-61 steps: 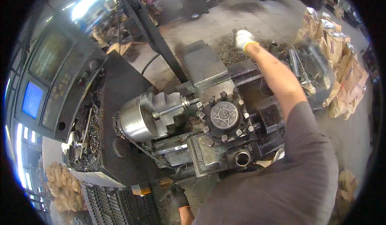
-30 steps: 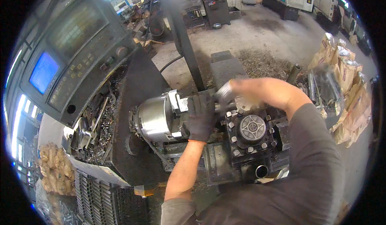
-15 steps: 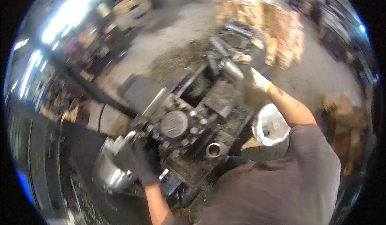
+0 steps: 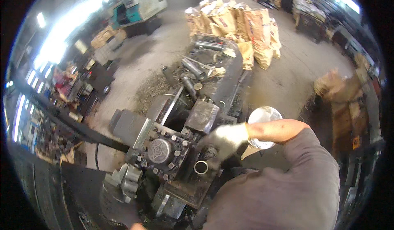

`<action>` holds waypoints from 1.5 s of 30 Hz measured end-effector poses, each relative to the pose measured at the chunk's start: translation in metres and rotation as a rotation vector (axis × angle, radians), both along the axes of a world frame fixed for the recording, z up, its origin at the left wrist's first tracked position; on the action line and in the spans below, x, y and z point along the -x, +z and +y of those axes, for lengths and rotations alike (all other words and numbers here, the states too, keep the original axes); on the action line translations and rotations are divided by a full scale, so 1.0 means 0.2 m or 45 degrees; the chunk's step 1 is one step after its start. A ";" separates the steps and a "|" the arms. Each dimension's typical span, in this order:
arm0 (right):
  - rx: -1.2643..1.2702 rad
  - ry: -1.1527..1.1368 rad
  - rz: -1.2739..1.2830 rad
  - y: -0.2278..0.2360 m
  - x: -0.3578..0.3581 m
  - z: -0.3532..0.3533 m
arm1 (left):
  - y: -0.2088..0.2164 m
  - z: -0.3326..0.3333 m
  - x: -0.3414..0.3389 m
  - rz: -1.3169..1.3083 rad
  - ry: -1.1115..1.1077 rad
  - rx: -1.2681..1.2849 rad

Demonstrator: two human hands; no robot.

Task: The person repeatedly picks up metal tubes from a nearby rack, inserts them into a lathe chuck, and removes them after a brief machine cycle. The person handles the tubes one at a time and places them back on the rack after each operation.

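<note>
My right hand [image 4: 223, 141], in a pale glove with dark fingers, reaches across the machine from the right. Its blurred fingers are over the tool post, just above a round, open-ended metal ring [image 4: 201, 167]; whether they grip anything is unclear. Left of it sits a square tool post [image 4: 160, 150] with a round cap and several bolts around it. A dark metal block [image 4: 202, 116] lies just beyond the right hand. My left hand [image 4: 117, 203], in a dark glove, is low on the left beside pale grey metal-looking shapes [image 4: 129, 178]; its fingers cannot be made out.
Metal tubes [image 4: 193, 68] lie on the machine's far end amid shavings. A white-lined bucket [image 4: 264, 115] stands right of the machine. Large brown paper sacks [image 4: 258, 33] are grouped behind. A dark bar [image 4: 82, 121] crosses the left side. Another machine [image 4: 139, 4] stands far left.
My right hand has drawn back from the metal tubes at the far end to the tool post. My left hand has moved down and left. The view has shifted.
</note>
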State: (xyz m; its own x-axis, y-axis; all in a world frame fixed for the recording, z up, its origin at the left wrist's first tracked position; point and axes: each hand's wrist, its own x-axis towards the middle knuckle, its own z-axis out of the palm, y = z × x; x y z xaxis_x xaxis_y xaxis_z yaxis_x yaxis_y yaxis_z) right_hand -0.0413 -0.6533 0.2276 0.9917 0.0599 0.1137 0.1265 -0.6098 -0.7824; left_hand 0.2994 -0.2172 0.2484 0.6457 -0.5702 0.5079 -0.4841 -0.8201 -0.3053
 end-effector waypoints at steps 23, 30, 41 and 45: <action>1.345 0.859 -0.145 0.02 -1.92 -0.03 | -0.98 0.60 1.32 0.707 0.205 3.391; 0.692 0.751 0.445 -0.11 -2.06 0.12 | -1.03 1.12 1.42 0.994 0.497 3.264; 0.516 0.410 0.213 0.28 -1.78 0.41 | -1.14 1.21 1.44 0.733 1.114 0.983; 0.110 -0.150 -0.292 0.45 -1.13 0.14 | -0.71 0.78 1.42 -0.128 1.072 1.827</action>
State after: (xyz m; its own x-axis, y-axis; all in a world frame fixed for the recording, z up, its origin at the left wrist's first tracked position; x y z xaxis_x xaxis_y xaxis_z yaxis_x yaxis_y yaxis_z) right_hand 0.1839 -0.6250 0.3185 0.9412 -0.0352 0.3360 0.2189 -0.6938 -0.6861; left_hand 0.0152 -0.0622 0.1059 0.4442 0.8321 0.3321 0.1830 -0.4471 0.8756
